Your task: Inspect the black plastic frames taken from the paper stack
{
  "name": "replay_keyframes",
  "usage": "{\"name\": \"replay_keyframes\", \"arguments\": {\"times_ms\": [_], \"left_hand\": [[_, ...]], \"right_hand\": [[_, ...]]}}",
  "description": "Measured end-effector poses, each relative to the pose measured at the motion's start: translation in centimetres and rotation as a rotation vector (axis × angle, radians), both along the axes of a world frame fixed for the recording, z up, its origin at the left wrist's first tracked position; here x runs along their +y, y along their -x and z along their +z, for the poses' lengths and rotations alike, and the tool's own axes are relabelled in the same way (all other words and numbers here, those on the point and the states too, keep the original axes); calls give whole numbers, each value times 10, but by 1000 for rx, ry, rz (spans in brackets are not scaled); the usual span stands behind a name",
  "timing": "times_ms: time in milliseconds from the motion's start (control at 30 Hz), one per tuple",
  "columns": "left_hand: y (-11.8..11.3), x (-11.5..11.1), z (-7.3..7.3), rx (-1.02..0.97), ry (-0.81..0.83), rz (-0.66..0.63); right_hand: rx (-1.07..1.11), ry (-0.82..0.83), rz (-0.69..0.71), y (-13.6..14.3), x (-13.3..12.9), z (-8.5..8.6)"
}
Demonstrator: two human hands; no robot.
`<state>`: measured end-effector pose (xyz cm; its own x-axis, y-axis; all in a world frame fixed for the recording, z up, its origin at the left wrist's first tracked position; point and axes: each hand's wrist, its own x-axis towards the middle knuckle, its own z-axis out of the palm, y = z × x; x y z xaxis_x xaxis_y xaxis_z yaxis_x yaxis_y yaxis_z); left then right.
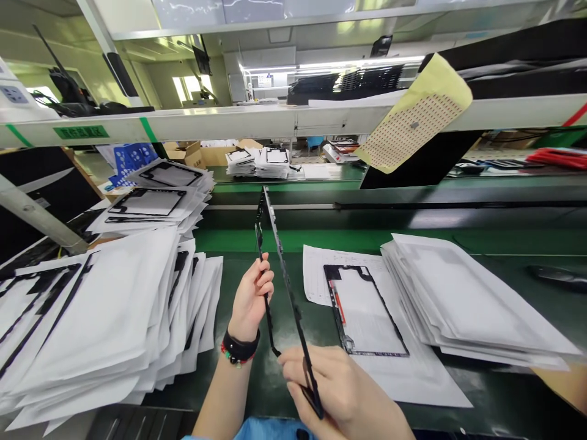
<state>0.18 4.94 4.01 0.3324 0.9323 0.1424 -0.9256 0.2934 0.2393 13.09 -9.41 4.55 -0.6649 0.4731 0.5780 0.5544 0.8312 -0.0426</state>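
"Frame (288, 278) up or down, and who has it?"

"Up, over the counter (318, 324); from my distant seat I see the left hand (250, 299) with fingers pinched narrow on its left long side; the right hand (342, 385) has fingers closed on the near end, part of that grip being hidden from me."

"Why both hands?"

"I judge so thin a piece could bend if gripped at one end only; two grips brace it, and tilting it edge-on makes both long sides easy to see."

"Which way does it point?"

"Its long axis runs forward and upward, far end leaning slightly left; its open face is turned almost sideways."

"And around it?"

"A second frame (364, 275) lies flat on paper (413, 379), right of the hands, its long axis also running forward; the left stack of white sheets (119, 293) has dark pieces (181, 261) between layers, perhaps to prevent scratches; the right stack (463, 287) sits just beside the second frame."
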Motion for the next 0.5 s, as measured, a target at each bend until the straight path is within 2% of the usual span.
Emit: {"name": "replay_keyframes", "arguments": {"times_ms": [167,367,433,500], "left_hand": [[7,8,3,54,-93,184],[-1,15,-1,161,-224,417],[-4,14,-2,211,-271,467],[-1,10,-3,259,-313,482]], "right_hand": [[76,43,-32,-13,-3,8],[275,-47,-81,-11,-5,9],[367,35,-126,-10,-1,9],[458,238,-147,-13,8,11]]}}
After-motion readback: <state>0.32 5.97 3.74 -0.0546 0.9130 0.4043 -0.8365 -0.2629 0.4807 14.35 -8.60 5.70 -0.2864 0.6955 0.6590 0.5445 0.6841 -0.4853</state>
